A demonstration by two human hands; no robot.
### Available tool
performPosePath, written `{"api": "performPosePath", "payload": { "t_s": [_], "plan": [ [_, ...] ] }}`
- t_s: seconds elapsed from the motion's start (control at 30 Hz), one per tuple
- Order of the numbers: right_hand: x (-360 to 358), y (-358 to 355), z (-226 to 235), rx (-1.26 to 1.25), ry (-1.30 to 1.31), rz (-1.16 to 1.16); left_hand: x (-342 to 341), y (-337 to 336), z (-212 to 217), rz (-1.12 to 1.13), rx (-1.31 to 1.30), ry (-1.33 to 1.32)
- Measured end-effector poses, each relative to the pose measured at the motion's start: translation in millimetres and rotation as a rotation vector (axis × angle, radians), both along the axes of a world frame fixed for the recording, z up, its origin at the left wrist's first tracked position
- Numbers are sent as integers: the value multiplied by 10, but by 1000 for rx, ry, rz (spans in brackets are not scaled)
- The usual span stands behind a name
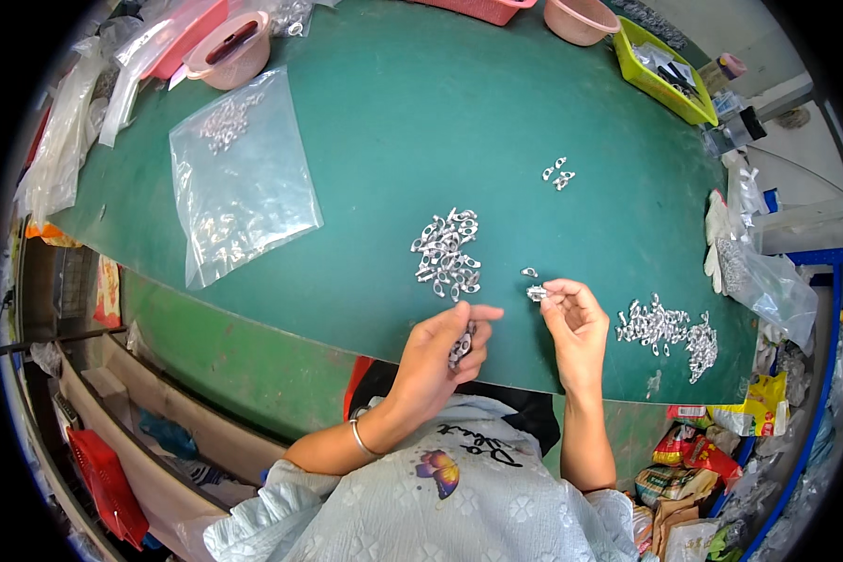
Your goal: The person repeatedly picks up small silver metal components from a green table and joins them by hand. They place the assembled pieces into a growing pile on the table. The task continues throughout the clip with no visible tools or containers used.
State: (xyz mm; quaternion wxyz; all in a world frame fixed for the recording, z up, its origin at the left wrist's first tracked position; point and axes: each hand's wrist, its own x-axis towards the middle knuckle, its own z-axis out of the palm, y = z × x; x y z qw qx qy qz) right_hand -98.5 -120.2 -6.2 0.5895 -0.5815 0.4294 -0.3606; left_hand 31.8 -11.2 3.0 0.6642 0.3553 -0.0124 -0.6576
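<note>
My left hand [440, 348] is half curled, palm inward, around several small silver lobster clasps [461, 348], with its index finger stretched to the right. Between the thumb and fingertips of my right hand [578, 328] is a pinched silver lobster clasp [536, 293]; whether it is one or a few together I cannot tell. A single loose clasp [530, 273] lies just beyond those fingertips. Past my left hand is a loose pile of clasps [448, 248]. To the right of my right hand spreads another heap of small silver pieces [660, 326]. A few clasps [560, 175] lie farther off.
On the green table [393, 112], a clear plastic bag [244, 187] with small silver pieces lies at left. Pink bowls [239, 66] and a yellow-green basket [660, 80] stand along the far side. A white glove [715, 239] and plastic bags line the right edge.
</note>
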Motion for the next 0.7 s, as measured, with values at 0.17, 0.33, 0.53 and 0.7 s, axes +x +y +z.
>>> {"api": "performPosePath", "payload": {
  "t_s": [0.17,0.33,0.53,0.7],
  "plan": [
    [-18,-17,-54,-449,457,88,29,-6,44,5,-85,98],
    [21,12,2,-781,565,29,25,-16,122,-7,-109,154],
    [-31,199,521,-563,162,369,0,-3,182,-42,-95,21],
    [75,313,668,-788,394,554,-54,18,173,-94,-79,-188]
  ]
}}
